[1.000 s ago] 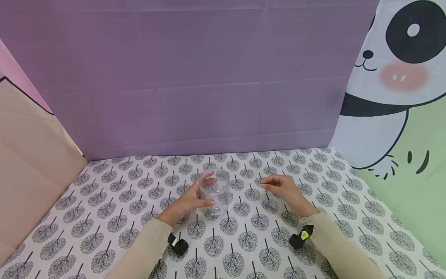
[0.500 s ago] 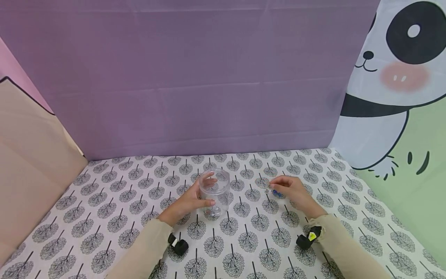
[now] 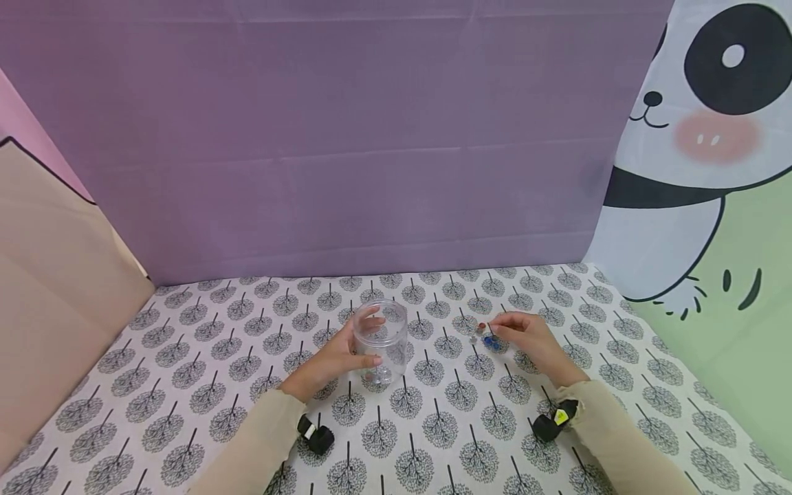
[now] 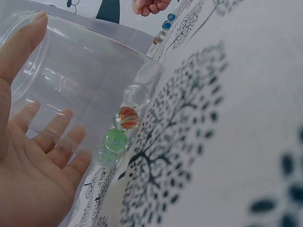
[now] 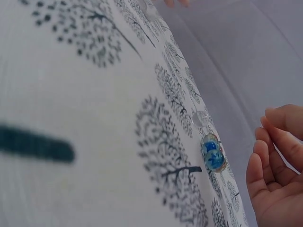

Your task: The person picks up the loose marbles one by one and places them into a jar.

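My left hand [image 3: 331, 359] grips a clear plastic jar [image 3: 396, 347] standing upright, thumb on the near side and fingers round the far side. In the left wrist view, several glass marbles lie on its bottom, among them a green marble [image 4: 116, 140] and an orange-streaked marble [image 4: 127, 117]. My right hand [image 3: 527, 338] hovers just right of a small group of loose marbles. The group has blue marbles [image 3: 491, 342], a reddish marble [image 3: 481, 326] and a clear marble [image 3: 474, 339]. The right thumb and forefinger come close together, the other fingers loosely bent, with nothing visible between them.
A white cloth [image 3: 427, 426] printed with dark trees covers the table. A purple cloth [image 3: 371, 151] hangs behind its far edge, with a panda-print cloth [image 3: 668, 234] on the right and a beige cloth [image 3: 62, 275] on the left.
My right hand has shifted to the right, uncovering the loose marbles that it hid in the head view. The left hand and the jar have stayed in place.
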`<move>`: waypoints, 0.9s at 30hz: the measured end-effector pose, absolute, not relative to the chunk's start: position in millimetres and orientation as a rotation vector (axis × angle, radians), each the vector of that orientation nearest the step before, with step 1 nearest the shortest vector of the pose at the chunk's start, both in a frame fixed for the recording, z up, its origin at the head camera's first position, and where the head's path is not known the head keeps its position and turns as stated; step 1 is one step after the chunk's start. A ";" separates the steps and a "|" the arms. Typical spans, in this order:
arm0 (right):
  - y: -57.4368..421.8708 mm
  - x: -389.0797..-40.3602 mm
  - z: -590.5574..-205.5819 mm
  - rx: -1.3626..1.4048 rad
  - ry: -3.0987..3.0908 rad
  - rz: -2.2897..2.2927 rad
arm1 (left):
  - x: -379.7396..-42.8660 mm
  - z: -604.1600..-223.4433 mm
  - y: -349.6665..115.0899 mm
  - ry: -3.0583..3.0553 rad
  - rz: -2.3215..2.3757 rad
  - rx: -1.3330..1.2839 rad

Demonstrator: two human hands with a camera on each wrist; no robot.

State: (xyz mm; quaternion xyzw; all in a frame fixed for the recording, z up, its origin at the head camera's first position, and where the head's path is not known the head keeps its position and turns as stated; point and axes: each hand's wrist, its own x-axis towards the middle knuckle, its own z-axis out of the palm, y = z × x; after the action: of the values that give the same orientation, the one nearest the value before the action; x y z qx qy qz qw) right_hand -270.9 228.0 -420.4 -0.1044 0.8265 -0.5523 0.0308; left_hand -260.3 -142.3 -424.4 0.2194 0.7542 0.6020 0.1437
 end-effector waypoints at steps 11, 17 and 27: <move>235.3 -271.2 -426.8 -0.249 2.519 -1.658 | -258.0 -422.9 -143.4 2.187 1.731 0.624; 235.3 -270.0 -425.3 -0.244 2.489 -1.635 | -258.3 -422.7 -143.4 2.203 1.714 0.621; 239.2 -269.7 -424.9 -0.246 2.504 -1.558 | -259.5 -423.2 -143.4 2.189 1.730 0.653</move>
State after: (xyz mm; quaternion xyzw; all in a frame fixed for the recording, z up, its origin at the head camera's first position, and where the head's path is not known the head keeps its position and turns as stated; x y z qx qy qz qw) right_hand -269.7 239.2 -424.9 -0.0828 0.8426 -0.5242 0.0910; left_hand -259.5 -143.4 -423.2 0.2258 0.7566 0.5980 0.1375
